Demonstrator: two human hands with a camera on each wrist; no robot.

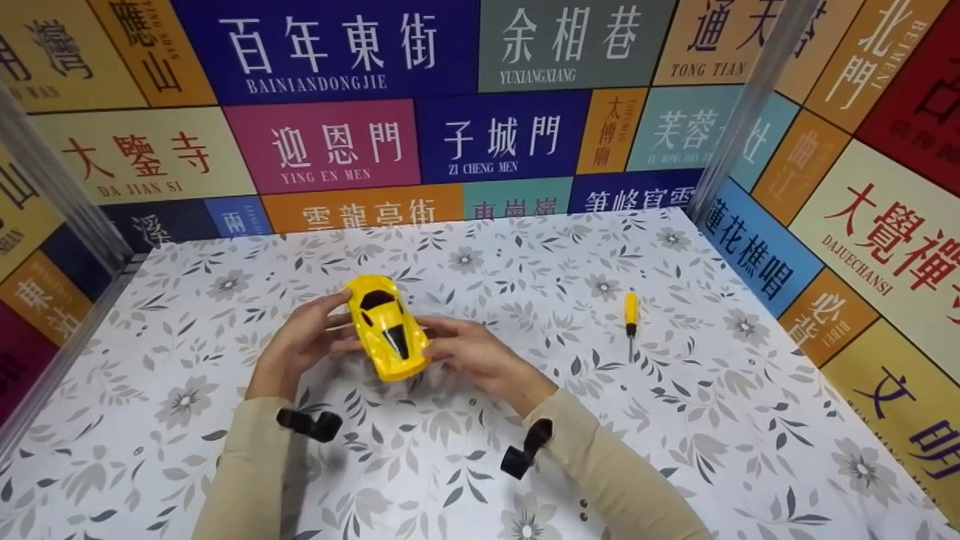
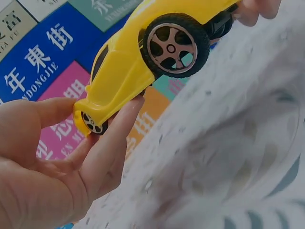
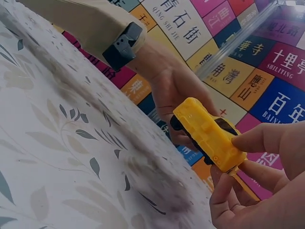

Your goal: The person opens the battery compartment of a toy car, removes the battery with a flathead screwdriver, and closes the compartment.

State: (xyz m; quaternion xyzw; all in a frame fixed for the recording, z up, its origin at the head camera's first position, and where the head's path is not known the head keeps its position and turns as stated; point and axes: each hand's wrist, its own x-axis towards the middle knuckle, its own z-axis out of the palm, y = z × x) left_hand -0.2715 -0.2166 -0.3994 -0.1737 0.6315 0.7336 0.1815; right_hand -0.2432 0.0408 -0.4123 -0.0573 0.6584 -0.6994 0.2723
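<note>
Both hands hold a yellow toy car [image 1: 388, 328] above the table, its dark windows and roof facing up in the head view. My left hand [image 1: 301, 337] grips one end, with the thumb on top and fingers beneath, near a small wheel [image 2: 93, 122] in the left wrist view. At the other side my right hand [image 1: 480, 356] pinches the body between thumb and fingers. In the right wrist view the right thumb [image 3: 257, 138] presses on the car's side and the fingers curl under it. A large black tyre [image 2: 200, 47] shows in the left wrist view.
A screwdriver [image 1: 631, 319] with a yellow handle lies on the table to the right of the hands. The table [image 1: 525, 255] wears a white cloth with grey flowers and leaves. Walls [image 1: 337, 142] of coloured lettered panels stand at the back and sides.
</note>
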